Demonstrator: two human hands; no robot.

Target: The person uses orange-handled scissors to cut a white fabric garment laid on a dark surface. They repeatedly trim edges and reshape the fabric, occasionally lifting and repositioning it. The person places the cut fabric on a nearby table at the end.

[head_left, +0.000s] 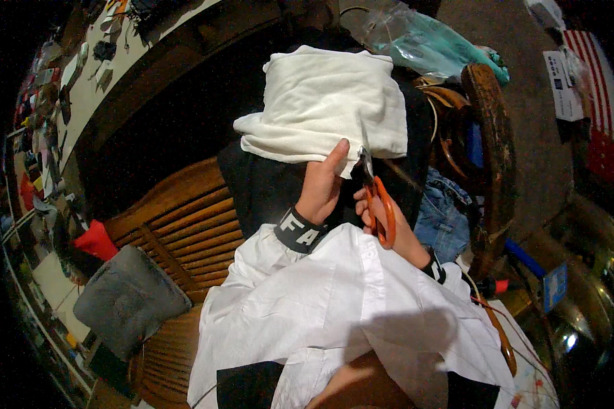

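Note:
A folded white cloth (pixel 331 95) is spread over dark fabric (pixel 266 180) in front of me. My left hand (pixel 323 185) pinches its near edge, thumb on top and fingers underneath, mostly hidden by the cloth. Scissors with orange handles (pixel 387 217) are gripped in my right hand (pixel 401 232), just right of the left thumb. Their metal blades point away from me and meet the cloth's near edge, where a small corner hangs down. I cannot tell whether the blades are apart, as the tips blend into the cloth.
To the left runs a slatted wooden bench (pixel 184 218) with a grey cushion (pixel 133 300) and a red item (pixel 97 240). Blue jeans (pixel 443 215) lie at right beside a worn wooden armrest (pixel 490 136). Beyond the cloth is a clear plastic bag (pixel 423 44) with teal contents. A white box (pixel 563 85) stands far right.

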